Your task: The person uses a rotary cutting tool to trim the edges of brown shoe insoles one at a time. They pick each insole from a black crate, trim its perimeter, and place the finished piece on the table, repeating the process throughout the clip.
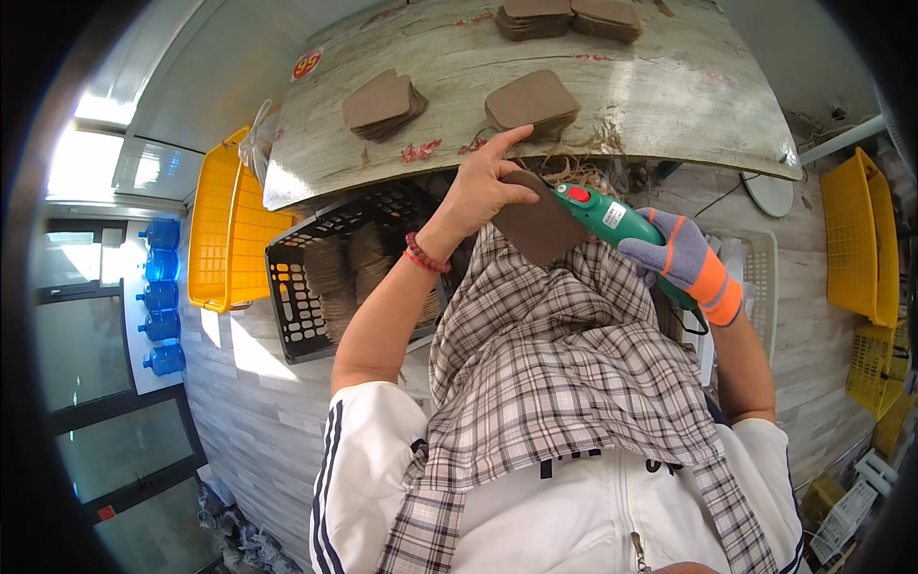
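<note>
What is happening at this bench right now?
A person holds a flat brown piece in the bare left hand and puts a green handheld power tool to its edge with the gloved right hand. Stacks of similar brown pieces lie on the wooden table; a black crate holds more.

Green tool's (612, 218) tip hidden behind brown sheet (535, 228).

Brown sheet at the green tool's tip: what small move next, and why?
Probably feed the brown sheet a little further along its edge against the green power tool. The left hand pinches the sheet's upper corner, the gloved right hand grips the tool, whose tip meets the sheet's right edge, and loose shreds lie just above.
</note>
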`<action>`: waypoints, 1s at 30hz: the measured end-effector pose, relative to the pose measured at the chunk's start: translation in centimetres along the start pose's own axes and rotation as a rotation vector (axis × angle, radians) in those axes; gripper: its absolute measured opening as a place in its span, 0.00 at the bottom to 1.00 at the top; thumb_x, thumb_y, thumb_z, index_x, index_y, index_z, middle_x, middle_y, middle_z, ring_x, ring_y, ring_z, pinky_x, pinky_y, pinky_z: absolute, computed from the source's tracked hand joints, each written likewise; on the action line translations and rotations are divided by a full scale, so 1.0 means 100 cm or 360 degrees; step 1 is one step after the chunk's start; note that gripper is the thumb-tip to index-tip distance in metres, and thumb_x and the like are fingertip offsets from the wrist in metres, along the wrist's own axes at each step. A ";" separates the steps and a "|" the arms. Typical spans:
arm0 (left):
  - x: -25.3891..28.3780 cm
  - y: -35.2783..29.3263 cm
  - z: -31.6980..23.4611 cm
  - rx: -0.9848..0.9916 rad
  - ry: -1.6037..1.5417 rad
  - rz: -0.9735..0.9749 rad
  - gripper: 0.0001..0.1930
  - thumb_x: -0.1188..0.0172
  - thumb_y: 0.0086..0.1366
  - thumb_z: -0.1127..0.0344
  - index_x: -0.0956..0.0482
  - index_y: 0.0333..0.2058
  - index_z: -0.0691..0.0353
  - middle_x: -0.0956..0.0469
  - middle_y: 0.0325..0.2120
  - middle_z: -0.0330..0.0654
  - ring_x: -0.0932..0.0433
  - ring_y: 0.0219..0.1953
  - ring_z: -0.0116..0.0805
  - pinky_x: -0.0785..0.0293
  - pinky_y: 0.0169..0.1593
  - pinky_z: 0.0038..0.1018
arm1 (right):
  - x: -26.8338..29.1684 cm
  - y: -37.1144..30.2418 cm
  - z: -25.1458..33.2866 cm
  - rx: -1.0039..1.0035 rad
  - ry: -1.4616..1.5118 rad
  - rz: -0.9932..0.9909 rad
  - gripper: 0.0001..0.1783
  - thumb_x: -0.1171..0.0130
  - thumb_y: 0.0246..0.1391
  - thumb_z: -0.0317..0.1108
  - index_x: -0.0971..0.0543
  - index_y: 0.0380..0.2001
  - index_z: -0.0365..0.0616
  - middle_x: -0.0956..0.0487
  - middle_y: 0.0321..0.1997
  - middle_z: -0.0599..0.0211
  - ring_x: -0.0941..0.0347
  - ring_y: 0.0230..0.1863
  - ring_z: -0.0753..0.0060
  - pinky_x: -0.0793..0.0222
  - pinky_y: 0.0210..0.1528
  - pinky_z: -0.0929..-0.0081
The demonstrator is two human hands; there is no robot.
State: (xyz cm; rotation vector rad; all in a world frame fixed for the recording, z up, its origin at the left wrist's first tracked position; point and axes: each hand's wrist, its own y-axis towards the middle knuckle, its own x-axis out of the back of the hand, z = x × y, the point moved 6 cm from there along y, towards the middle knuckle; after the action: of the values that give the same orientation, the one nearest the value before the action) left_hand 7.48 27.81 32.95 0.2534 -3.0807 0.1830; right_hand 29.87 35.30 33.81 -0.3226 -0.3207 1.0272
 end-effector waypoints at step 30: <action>0.072 0.102 0.043 -0.0426 0.1994 -0.0595 0.31 0.45 0.59 0.47 0.33 0.56 0.61 0.43 0.61 0.50 0.54 0.66 0.52 0.61 0.67 0.45 | 0.022 0.010 -0.051 -0.0061 0.0246 -0.0385 0.21 0.37 0.51 0.37 0.28 0.43 0.34 0.26 0.22 0.70 0.31 0.19 0.83 0.34 0.19 0.83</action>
State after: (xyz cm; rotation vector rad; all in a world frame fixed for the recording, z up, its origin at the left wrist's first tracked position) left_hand -1.41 36.10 27.87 0.4594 -1.7535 -0.0771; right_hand 32.17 37.10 29.02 -0.3858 -0.2335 0.7546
